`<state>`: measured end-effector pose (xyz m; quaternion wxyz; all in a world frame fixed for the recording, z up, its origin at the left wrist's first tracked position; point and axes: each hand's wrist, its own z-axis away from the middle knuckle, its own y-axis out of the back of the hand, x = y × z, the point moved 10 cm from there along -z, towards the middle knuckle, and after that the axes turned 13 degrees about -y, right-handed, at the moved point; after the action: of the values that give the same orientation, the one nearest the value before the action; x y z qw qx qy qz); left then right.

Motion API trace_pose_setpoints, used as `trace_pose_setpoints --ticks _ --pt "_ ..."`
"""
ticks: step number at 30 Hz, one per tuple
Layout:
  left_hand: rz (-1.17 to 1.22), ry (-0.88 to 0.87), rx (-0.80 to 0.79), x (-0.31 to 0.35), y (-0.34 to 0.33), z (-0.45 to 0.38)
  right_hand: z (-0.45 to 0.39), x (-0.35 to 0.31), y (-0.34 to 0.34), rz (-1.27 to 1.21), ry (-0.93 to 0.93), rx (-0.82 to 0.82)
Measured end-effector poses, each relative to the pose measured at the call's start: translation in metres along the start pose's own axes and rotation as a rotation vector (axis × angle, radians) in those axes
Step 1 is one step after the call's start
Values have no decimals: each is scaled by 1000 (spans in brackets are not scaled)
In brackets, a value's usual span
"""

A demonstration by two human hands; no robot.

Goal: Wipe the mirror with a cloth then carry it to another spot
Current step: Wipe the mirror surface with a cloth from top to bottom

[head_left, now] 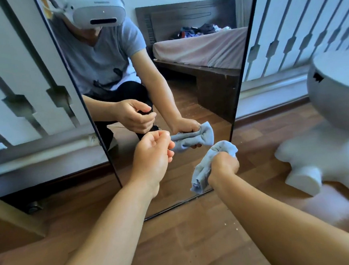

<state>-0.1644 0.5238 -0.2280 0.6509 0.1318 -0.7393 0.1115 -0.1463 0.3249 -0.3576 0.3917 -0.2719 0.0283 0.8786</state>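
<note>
A tall black-framed mirror (208, 100) stands on the wooden floor, leaning against a white cabinet front. My right hand (224, 166) grips a bunched light-blue cloth (205, 169) close to the glass near the mirror's lower right corner. My left hand (152, 155) hovers in front of the lower middle of the glass with its fingers loosely curled and nothing in it. The glass reflects both hands, the cloth and a crouching person wearing a headset.
A white cabinet (19, 81) with grey slats runs behind the mirror on both sides. A round grey-white stool or table (338, 98) with a white base stands at the right. Wooden floor (188, 246) lies in front. A bed shows only as a reflection.
</note>
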Motion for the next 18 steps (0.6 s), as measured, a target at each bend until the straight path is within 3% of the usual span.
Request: trace_pose_setpoints --ticks 8,18 --pt "-5 139 -97 52 -47 -6 67 -61 3 163 106 9" --pt "-9 232 -302 209 -176 -16 183 -222 54 234 322 128"
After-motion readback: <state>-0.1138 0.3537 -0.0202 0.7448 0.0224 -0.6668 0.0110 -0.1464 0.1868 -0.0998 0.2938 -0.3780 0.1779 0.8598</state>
